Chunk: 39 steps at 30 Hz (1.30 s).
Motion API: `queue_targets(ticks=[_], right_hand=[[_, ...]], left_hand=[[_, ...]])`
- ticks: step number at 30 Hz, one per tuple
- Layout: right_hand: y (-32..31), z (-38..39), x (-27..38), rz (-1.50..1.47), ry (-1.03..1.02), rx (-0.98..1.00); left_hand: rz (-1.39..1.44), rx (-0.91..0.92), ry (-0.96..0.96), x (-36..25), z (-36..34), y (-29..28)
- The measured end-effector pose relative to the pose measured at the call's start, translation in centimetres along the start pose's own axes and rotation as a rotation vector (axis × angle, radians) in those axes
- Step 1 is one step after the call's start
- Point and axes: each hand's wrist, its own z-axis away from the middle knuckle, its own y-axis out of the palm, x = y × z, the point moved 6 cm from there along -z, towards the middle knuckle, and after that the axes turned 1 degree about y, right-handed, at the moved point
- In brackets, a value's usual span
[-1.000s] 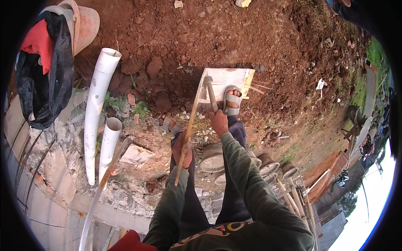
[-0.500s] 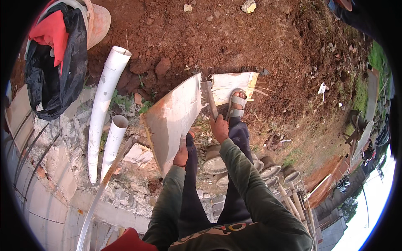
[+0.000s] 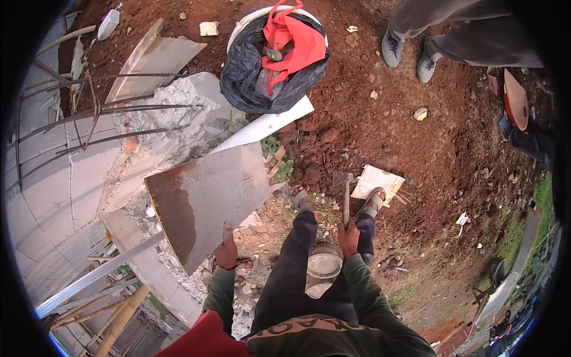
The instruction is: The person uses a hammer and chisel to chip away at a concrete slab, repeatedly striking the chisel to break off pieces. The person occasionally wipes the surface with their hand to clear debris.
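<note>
My left hand (image 3: pixel 226 250) grips the near edge of a large plywood board (image 3: pixel 238 178), its thumb lying on the face. The board is grey with a dark brown stain and is held tilted to my left. My right hand (image 3: pixel 348 238) is wrapped round the wooden handle of a hatchet (image 3: pixel 346 205), whose head points away from me. Beyond the hatchet, a smaller pale plywood piece (image 3: pixel 373 180) with a splintered edge lies on the soil. My right sandalled foot (image 3: pixel 373 202) rests at its near edge.
A bucket lined with a black bag (image 3: pixel 238 83) holds a red cloth (image 3: pixel 291 50). A white pipe (image 3: pixel 273 122) lies behind the board. Bent steel bars (image 3: pixel 148 108) stick out of broken concrete (image 3: pixel 202 98) at left. Another person's shoes (image 3: pixel 392 47) stand at the far right.
The large board has swung left, away from the smaller piece, and its face shows more fully. My right hand keeps hold of the hatchet. The view has turned, bringing another person's legs in.
</note>
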Motion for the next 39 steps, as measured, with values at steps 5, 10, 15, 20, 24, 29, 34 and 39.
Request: queue_targets(ticks=[5, 10, 15, 20, 24, 29, 34, 39], right_hand=[[-0.7, -1.1, 16.5, -0.217, -0.221, 0.081], [-3.9, -10.0, 32.4, -0.216, -0.402, -0.103], [-8.2, -22.1, 40.6, 0.061, -0.438, -0.393], [-8.1, -33.5, 42.7, 0.157, -0.380, -0.212], [-7.5, -36.1, 46.8, 0.188, -0.601, -0.321], [-11.3, -31.5, 45.9, -0.022, -0.507, 0.086], [-15.1, -27.1, 46.6, 0.258, -0.577, 0.289], [-14.1, -32.9, 53.0, 0.202, -0.631, 0.252]], left_hand=[[-0.054, -0.378, 0.388, 2.3, -0.3, -6.1], [0.297, -0.373, 0.271, 4.9, 0.7, -7.4], [0.633, -0.331, -0.044, 1.5, 2.9, -8.1], [0.770, -0.348, -0.169, -4.1, 3.7, -7.5], [0.609, -0.340, -0.292, -8.7, 4.6, -5.2], [0.498, -0.433, -0.409, -15.1, 9.9, -4.5], [0.738, -0.535, -0.541, -20.4, 12.2, -3.9], [0.669, -0.503, -0.651, -23.0, 14.8, -2.3]])
